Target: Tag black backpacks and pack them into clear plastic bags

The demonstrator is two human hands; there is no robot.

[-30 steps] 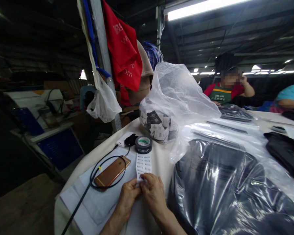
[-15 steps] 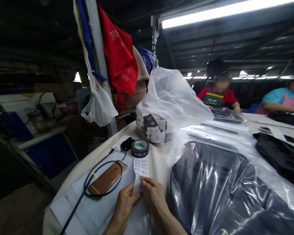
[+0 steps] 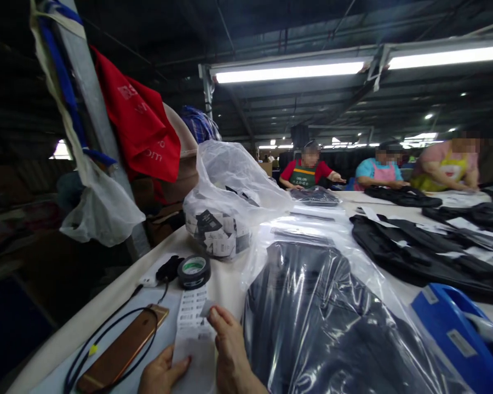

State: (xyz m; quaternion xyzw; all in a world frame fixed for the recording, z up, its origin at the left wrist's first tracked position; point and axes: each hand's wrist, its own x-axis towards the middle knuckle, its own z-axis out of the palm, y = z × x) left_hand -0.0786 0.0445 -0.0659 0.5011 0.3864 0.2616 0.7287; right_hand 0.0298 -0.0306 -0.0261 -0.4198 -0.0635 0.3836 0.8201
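Observation:
My left hand (image 3: 160, 373) pinches the lower part of a white label strip (image 3: 191, 314) printed with rows of small black text. Between the thumb and fingertips of my right hand (image 3: 232, 342) is a small pale sticker (image 3: 206, 308), just right of the strip. A roll of black tape (image 3: 194, 272) rests at the strip's far end. To the left lies a copper-coloured phone (image 3: 121, 350) with a looped black cable (image 3: 72, 364). Dark goods in a clear plastic bag (image 3: 308, 323) lie close to the right of my right hand.
A clear bag of printed tags (image 3: 219, 235) stands behind the tape. At the right are a blue tape dispenser (image 3: 460, 334) and black fabric pieces (image 3: 419, 251). Several co-workers, one in a green apron (image 3: 304, 178), are across the table. A plastic bag (image 3: 102, 210) hangs at the left.
The view has turned right, bringing the blue dispenser and another co-worker into sight. My right hand has moved off the strip with a small sticker; my left still grips the strip.

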